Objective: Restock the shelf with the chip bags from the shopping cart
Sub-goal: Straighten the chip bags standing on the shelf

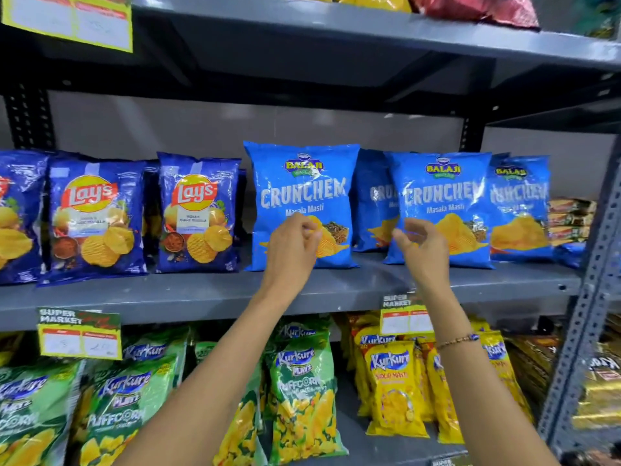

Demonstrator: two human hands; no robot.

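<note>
The light-blue Crunchem bag (304,203) stood upright on the grey middle shelf (201,290), label facing out, its long axis running top to bottom and its crimped top edge uppermost. It looked puffed with air, so I judged it light, soft and crackly, with a slick film face that fingers would slide on and chips inside that a hard squeeze would break. The flat seam along the top, or the two side edges, seemed the sensible places to take it.

The left hand (292,250) was right in front of that bag's lower half, fingers curled loosely inward with the tips drawn near the thumb; I could not tell whether they touched the film, and nothing was pinched in them. The right hand (423,247) hung to the right of the bag, before a second Crunchem bag (440,203) standing just as upright, its fingers half curled and holding nothing.

A third Crunchem bag (373,200) was tucked behind, between the two. To the left of the first bag stood dark-blue Lay's bags (200,213). Below it, green and yellow Kurkure bags (302,398) filled the lower shelf. No shopping cart was in sight.
</note>
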